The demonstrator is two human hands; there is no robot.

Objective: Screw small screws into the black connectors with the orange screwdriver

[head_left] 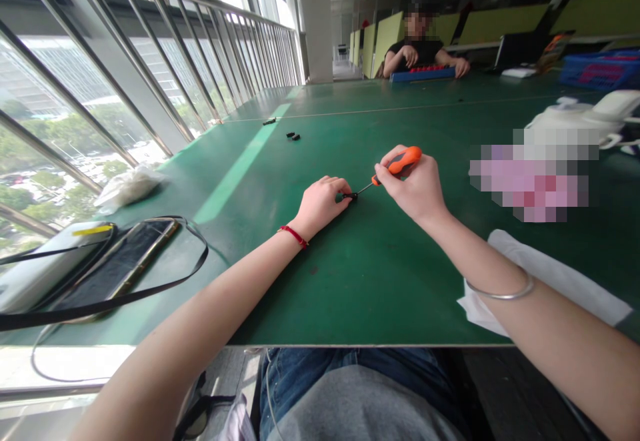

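Observation:
My left hand (323,204) rests on the green table (380,274), its fingers curled and pinching a small black part (353,196). My right hand (416,184) is wrapped round an orange-handled screwdriver (400,162). The screwdriver's thin shaft slants down to the left, and its tip meets the small black part. A red string circles my left wrist and a silver bangle my right forearm.
Two small black parts (293,136) and another (269,121) lie farther back. A phone (123,264), a white box and a black strap sit at the near left. White paper (545,277) lies on the right. A person (423,51) sits at the far end by a blue tray.

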